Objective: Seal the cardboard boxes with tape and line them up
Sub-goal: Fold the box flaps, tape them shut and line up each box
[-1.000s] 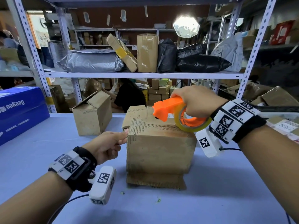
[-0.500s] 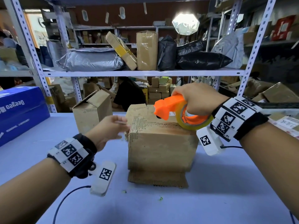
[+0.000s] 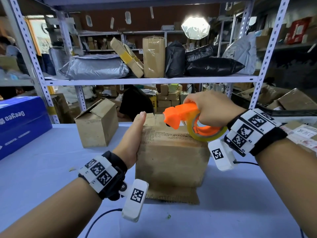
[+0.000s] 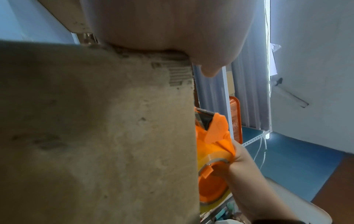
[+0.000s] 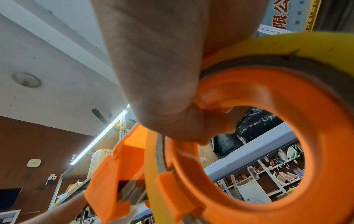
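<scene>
A worn cardboard box (image 3: 171,157) stands mid-table, with one flap splayed flat on the table in front of it. My left hand (image 3: 133,136) lies flat against the box's left side, thumb pointing up; its other fingers are hidden behind the box. The left wrist view shows the palm (image 4: 162,27) pressed on the box (image 4: 95,128). My right hand (image 3: 211,107) grips an orange tape dispenser (image 3: 181,115) with a yellowish tape roll (image 3: 205,136), held over the box's top right. Fingers curl through the dispenser ring (image 5: 249,151). A second box (image 3: 97,124) stands back left, one flap raised.
A big blue carton (image 3: 20,121) sits at the table's left edge. Labelled parcels (image 3: 301,133) lie at the far right. A metal rack shelf (image 3: 151,79) loaded with bags and boxes rises behind the table. Cables trail from both wrist units across the near table.
My left hand went from pointing at the box's top left corner to lying flat against its left side. The right hand with the dispenser stayed over the box top.
</scene>
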Action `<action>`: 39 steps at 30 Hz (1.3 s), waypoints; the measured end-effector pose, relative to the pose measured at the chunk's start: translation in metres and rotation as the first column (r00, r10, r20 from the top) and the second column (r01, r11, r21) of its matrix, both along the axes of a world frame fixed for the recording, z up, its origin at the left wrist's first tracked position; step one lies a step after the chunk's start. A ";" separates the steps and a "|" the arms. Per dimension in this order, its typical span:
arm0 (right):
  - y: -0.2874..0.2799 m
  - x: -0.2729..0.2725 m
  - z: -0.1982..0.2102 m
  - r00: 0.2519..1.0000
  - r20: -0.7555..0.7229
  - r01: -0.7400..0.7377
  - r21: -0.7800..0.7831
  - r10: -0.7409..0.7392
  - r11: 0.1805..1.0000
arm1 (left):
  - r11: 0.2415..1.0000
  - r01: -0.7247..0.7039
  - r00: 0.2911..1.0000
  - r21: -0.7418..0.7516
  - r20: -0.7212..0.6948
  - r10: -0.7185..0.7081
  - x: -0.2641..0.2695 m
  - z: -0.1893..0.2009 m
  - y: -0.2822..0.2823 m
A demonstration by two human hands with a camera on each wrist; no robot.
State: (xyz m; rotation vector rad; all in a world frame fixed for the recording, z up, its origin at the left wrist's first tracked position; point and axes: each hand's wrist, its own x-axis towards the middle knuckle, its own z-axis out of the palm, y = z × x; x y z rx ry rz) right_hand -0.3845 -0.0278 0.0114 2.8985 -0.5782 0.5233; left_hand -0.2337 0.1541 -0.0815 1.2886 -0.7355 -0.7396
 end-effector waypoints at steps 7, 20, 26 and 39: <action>0.002 0.003 0.000 1.000 -0.001 -0.007 0.007 0.007 1.000 | 0.998 -0.067 0.997 0.003 0.035 0.067 0.008 -0.013 0.005; 0.000 0.002 0.001 1.000 -0.030 -0.003 -0.040 0.001 0.999 | 0.676 -0.409 0.301 0.612 0.790 -0.534 0.010 0.035 -0.012; 0.005 0.004 0.002 0.999 -0.047 -0.008 -0.035 0.007 0.999 | 0.675 -0.398 0.214 0.621 0.778 -0.591 0.005 0.032 -0.024; 0.032 0.025 0.013 0.952 -0.304 -0.140 -0.341 0.032 0.930 | 0.702 -0.257 0.287 0.664 0.746 -0.601 0.016 0.023 -0.010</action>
